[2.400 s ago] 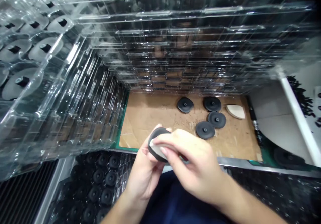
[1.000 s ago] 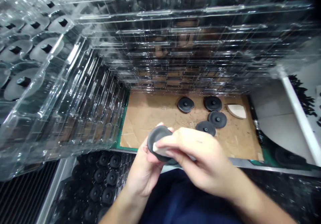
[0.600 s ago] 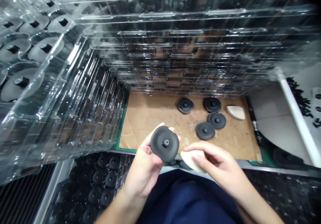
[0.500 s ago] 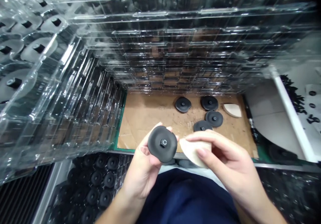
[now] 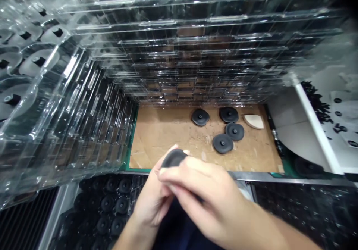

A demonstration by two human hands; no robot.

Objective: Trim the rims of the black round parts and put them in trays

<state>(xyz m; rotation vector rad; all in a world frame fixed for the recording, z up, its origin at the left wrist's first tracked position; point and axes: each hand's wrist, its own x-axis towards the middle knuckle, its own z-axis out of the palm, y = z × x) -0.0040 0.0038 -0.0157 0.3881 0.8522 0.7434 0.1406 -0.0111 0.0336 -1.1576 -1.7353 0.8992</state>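
Observation:
A round black disc (image 5: pixel 173 157) is gripped at its rim by my left hand (image 5: pixel 148 197), low over the front of the cardboard. My right hand (image 5: pixel 207 190) reaches across the disc, its fingers bent and covering the near part and the centre stem. The cream wedge-shaped pad it held a moment ago is hidden behind those fingers. On the cardboard (image 5: pixel 159 130) lie several similar black discs (image 5: pixel 223 143) with short stems upward. A second cream wedge-shaped pad (image 5: pixel 254 121) rests to their right.
Tall stacks of clear plastic trays (image 5: pixel 179 52) wall off the back, and another tray stack (image 5: pixel 84 104) rises on the left. At lower left a tray of black discs (image 5: pixel 107 203) sits below bench level. A white-edged panel (image 5: pixel 316 123) borders the right, small black parts (image 5: pixel 316 102) beyond it.
My right hand has moved left with the cream pad onto the black disc, now covering much of it. The disc in my left hand has tilted and shifted slightly left.

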